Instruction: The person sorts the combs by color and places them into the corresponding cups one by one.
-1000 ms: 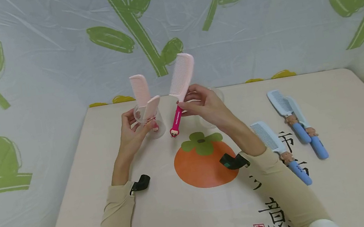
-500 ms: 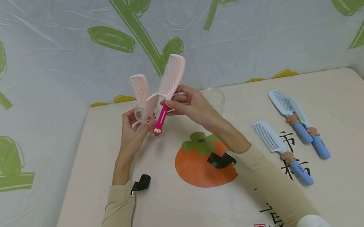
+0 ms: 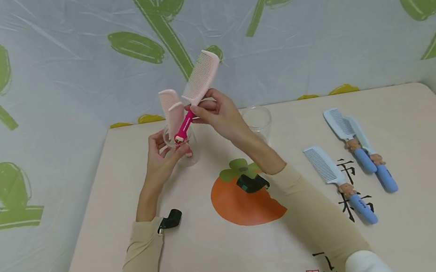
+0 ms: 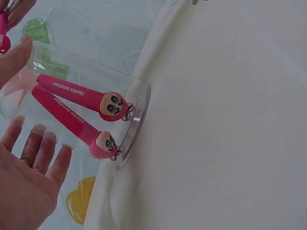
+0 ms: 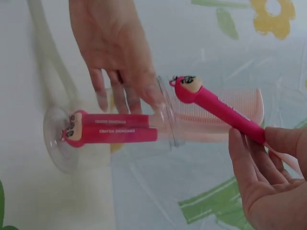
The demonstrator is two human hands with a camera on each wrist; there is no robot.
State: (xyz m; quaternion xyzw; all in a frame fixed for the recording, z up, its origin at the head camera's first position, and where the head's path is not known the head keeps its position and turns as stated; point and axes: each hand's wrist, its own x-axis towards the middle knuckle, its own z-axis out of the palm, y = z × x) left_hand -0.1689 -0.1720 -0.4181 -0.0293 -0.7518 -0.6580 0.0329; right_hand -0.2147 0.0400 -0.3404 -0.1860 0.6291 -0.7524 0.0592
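Observation:
My left hand (image 3: 159,162) grips a clear plastic cup (image 4: 86,62) around its upper part. Two pink combs (image 3: 169,98) stand inside it, their magenta handles (image 5: 115,135) with cartoon heads pointing down to the base. My right hand (image 3: 220,114) pinches a third pink comb (image 3: 202,75) by its magenta handle, near the teeth. This comb tilts, teeth up and to the right, its cartoon-head end (image 5: 188,89) just outside the cup's rim in the right wrist view. Whether it touches the rim I cannot tell.
A second clear cup (image 3: 258,117) stands behind my right hand. Several light blue combs, such as the nearest one (image 3: 325,166), lie on the right of the table (image 3: 415,138). A patterned sheet (image 3: 315,44) hangs behind the table's back edge.
My right hand has moved left and up with the pink comb, bringing its handle end to the cup's mouth. My left hand stays around the cup.

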